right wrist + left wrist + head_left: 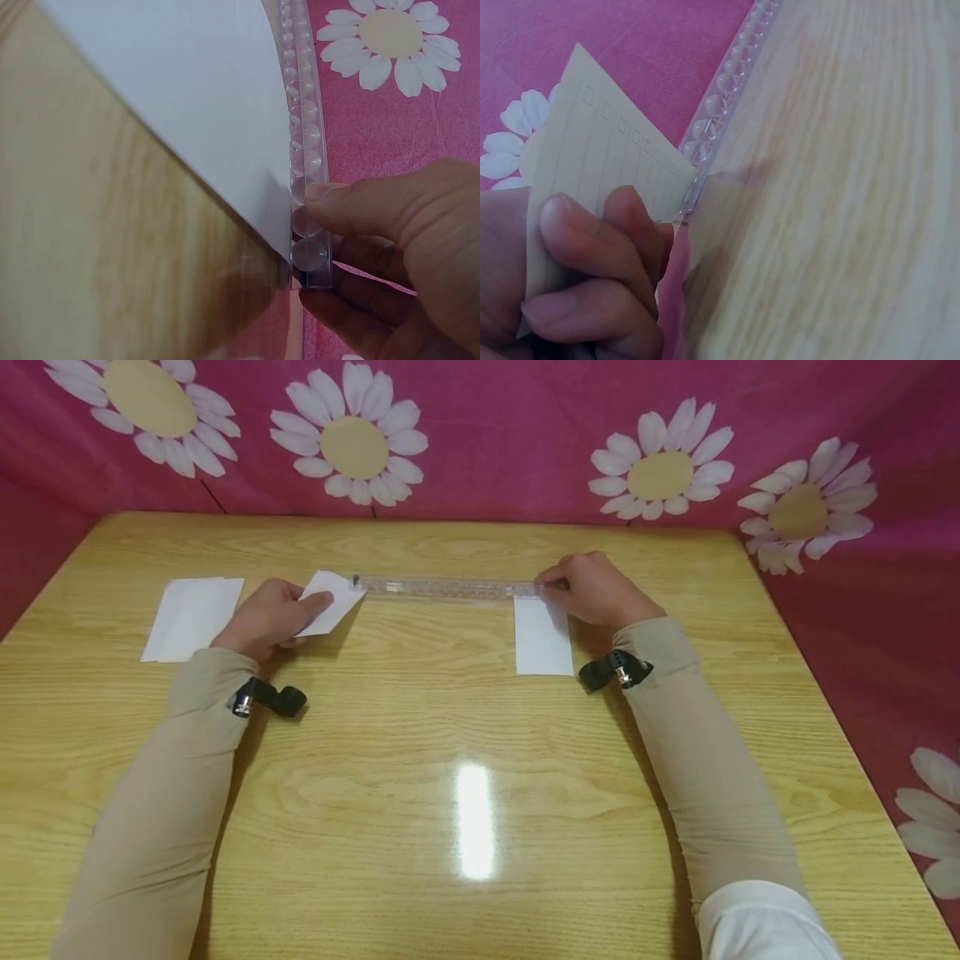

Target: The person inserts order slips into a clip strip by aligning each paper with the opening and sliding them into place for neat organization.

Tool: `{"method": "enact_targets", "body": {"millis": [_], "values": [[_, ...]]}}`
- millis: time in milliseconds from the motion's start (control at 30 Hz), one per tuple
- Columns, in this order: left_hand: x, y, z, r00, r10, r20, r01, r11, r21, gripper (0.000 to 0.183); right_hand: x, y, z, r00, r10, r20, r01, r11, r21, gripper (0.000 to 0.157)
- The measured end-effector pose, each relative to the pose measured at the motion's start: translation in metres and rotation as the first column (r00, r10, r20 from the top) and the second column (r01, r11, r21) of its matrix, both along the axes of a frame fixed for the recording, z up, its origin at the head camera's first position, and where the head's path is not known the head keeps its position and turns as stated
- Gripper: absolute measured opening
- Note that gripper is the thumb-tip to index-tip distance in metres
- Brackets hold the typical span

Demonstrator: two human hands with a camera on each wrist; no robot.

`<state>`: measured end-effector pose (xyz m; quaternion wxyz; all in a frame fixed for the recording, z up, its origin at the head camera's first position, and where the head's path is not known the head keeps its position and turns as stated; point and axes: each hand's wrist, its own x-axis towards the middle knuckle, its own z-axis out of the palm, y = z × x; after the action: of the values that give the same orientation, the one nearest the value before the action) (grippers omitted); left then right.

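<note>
A long transparent plastic strip with a row of clear balls inside (pixel 450 587) lies across the far part of the table. My right hand (pixel 596 589) pinches its right end between thumb and fingers. In my left hand (pixel 273 618) is a small sheet of paper (pixel 333 597), tilted, its corner at the strip's left end. The left wrist view shows faint lines and small boxes on that sheet (pixel 615 135). Another white sheet (pixel 542 639) extends toward me from the strip's right end. In the right wrist view, this sheet (pixel 187 82) meets the strip's edge.
White sheets (pixel 191 618), slightly offset, lie on the table left of my left hand. Behind the wooden table (pixel 412 710) hangs a pink cloth with large daisies (pixel 510 435). Black wrist devices (pixel 279 700) are strapped over both beige sleeves.
</note>
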<state>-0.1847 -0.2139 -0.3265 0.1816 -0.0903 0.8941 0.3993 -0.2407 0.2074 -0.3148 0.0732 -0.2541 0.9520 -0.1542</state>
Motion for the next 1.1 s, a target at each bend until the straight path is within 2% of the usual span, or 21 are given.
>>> {"method": "enact_targets", "body": {"millis": [300, 533, 1100], "values": [[0.0042, 0.0001, -0.0026, 1.0, 0.002, -0.026, -0.003, 0.999, -0.045, 0.058, -0.0007, -0.0023, 0.0007, 1.0, -0.006, 0.013, 0.006, 1.0, 0.004, 0.031], [0.0038, 0.0036, -0.0049, 0.999, 0.012, -0.044, -0.015, 0.998, -0.059, 0.065, -0.0014, -0.0005, 0.0, 1.0, 0.014, -0.009, -0.014, 1.0, 0.002, 0.03], [0.0043, 0.0091, -0.0042, 1.0, 0.015, -0.024, -0.016, 1.0, -0.023, 0.06, 0.0, -0.0031, 0.0002, 1.0, -0.017, -0.003, 0.017, 1.0, 0.017, 0.03]]}}
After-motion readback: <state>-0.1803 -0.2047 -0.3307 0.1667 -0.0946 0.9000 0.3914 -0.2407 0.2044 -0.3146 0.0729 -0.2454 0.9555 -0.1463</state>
